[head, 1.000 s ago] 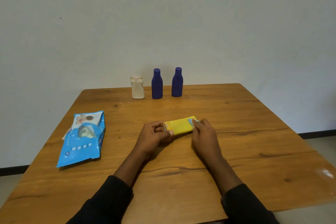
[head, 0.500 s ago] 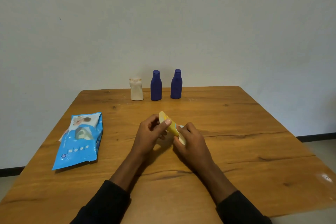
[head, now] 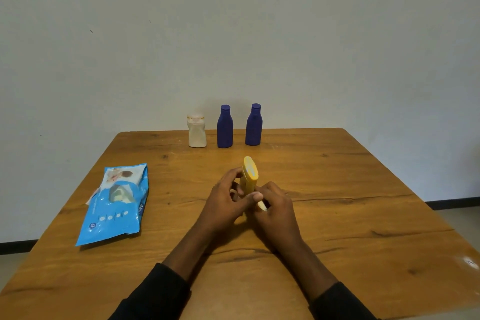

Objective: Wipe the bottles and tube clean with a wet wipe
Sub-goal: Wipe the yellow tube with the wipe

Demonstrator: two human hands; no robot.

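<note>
A yellow tube (head: 250,173) stands nearly upright over the middle of the table, cap end up. My left hand (head: 225,202) grips its lower part with curled fingers and thumb. My right hand (head: 275,212) wraps the tube's base from the right, with a bit of pale wet wipe (head: 261,206) showing under its fingers. Two dark blue bottles (head: 225,127) (head: 253,125) and a cream bottle (head: 197,130) stand in a row at the table's far edge.
A blue pack of wet wipes (head: 116,202) lies flat on the left side of the wooden table (head: 363,202). A plain wall rises behind the far edge. Floor shows past the right and left table edges.
The tube has swung from lying sideways between my hands to standing nearly upright. My right hand slid down to its lower end, and both hands drew closer together.
</note>
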